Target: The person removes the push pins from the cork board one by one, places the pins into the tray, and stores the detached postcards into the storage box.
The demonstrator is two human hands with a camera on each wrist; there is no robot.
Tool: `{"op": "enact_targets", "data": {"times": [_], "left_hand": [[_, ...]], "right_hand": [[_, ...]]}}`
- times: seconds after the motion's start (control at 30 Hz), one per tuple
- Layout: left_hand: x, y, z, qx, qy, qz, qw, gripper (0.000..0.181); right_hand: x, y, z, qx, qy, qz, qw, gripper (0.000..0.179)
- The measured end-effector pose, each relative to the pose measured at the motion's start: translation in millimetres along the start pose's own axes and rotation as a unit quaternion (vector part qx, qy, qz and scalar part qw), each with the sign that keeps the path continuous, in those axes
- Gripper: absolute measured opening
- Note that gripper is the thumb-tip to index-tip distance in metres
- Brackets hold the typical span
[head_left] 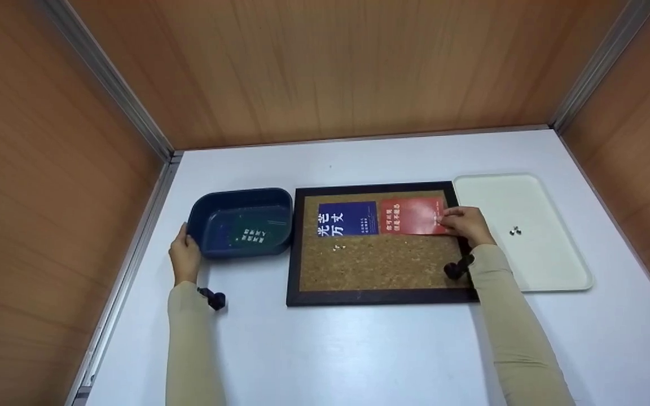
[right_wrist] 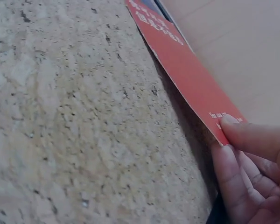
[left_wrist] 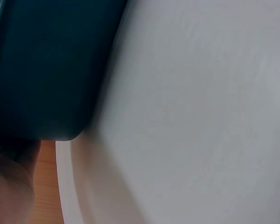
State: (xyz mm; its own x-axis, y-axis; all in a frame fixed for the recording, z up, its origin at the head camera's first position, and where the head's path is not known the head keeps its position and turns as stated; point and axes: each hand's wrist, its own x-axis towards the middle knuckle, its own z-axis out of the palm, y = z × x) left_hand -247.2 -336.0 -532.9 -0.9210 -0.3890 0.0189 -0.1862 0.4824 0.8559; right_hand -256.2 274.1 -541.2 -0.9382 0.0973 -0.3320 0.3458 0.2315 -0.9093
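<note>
In the head view, the left hand grips the outer side of a deep dark-blue plastic bin near the left edge of the white tabletop. The right hand pinches the right end of a red rectangular paper card, near the upper right corner of a dark-framed brown corkboard, beside a blue printed card.

In the left wrist view, the bin hides the left fingers, so their hold cannot be told there.

In the right wrist view, thumb and finger close on the red card's corner, raised off the cork. Releasing it unevenly could skew it; pulling harder could crease it.
</note>
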Motion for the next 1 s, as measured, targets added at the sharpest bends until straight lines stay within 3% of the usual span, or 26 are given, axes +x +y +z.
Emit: {"op": "enact_targets", "data": {"times": [0.3, 0.67, 1.0], "left_hand": [[-1.5, 1.1, -0.8, 0.001, -0.004, 0.002, 1.0000, 0.047], [-1.3, 2.6, -0.4, -0.004, -0.003, 0.001, 1.0000, 0.047], [-0.2, 0.8, -1.0, -0.007, -0.008, 0.001, 0.9999, 0.047]], "right_hand": [[-3.2, -5, -7, 0.006, -0.048, 0.019, 0.9986, 0.044], [-7.8, -17, -8, 0.020, -0.051, 0.021, 0.9983, 0.047], [-8.1, -33, 4, 0.059, -0.059, 0.005, 0.9965, 0.036]]}}
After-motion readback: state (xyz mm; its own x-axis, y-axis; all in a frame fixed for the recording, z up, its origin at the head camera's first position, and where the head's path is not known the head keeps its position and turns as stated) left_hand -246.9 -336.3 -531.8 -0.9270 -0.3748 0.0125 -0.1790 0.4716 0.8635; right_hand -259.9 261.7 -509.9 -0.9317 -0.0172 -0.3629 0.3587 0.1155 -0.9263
